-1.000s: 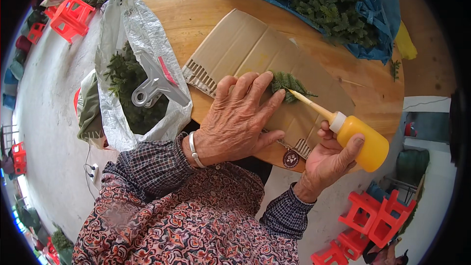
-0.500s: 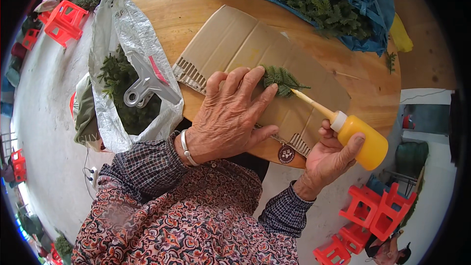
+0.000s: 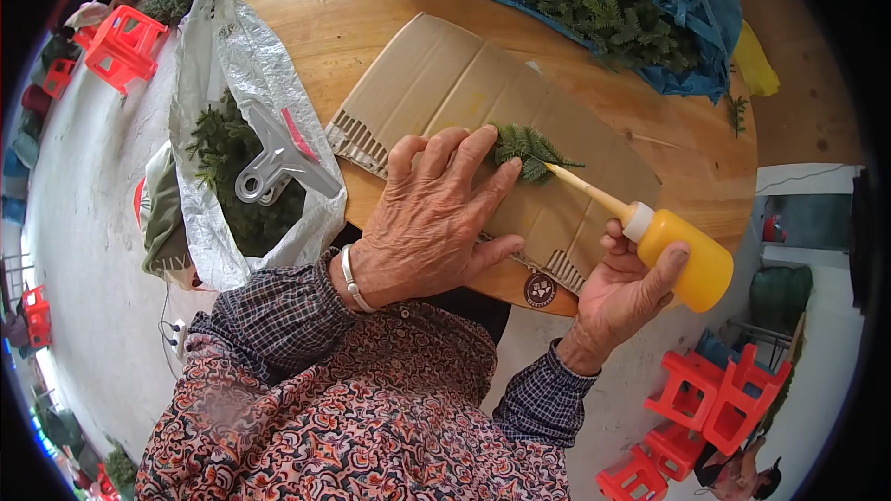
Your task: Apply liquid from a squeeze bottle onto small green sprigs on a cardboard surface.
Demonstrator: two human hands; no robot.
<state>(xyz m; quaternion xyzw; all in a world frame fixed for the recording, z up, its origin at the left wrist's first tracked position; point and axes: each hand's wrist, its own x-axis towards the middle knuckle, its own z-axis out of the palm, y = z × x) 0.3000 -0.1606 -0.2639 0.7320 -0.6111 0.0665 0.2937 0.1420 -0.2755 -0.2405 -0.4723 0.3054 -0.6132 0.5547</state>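
A small green fir sprig [image 3: 526, 152] lies on the brown corrugated cardboard [image 3: 580, 125]. My left hand [image 3: 436, 204] is spread palm down, open, its index and middle fingertips pressing the near end of the sprig against the board. In my right hand [image 3: 626, 283] is a yellow squeeze bottle [image 3: 685, 260], fingers and thumb wrapped round it. The bottle's long pale nozzle [image 3: 585, 187] slants up to the left, and its tip touches or nearly touches the sprig's right side. Whether anything flows from it I cannot tell.
A blue bag [image 3: 713, 28] of fir branches [image 3: 594, 5] rests on the wooden table's [image 3: 306, 0] far right. At its left edge a large metal clip [image 3: 286, 160] grips a white sack [image 3: 209, 46] holding more greenery. Red stools [image 3: 687, 390] stand lower right, near another person [image 3: 738, 471].
The bottle and my right hand have shifted very slightly up and left, with the nozzle tip a little further over the sprig. My left hand stays put.
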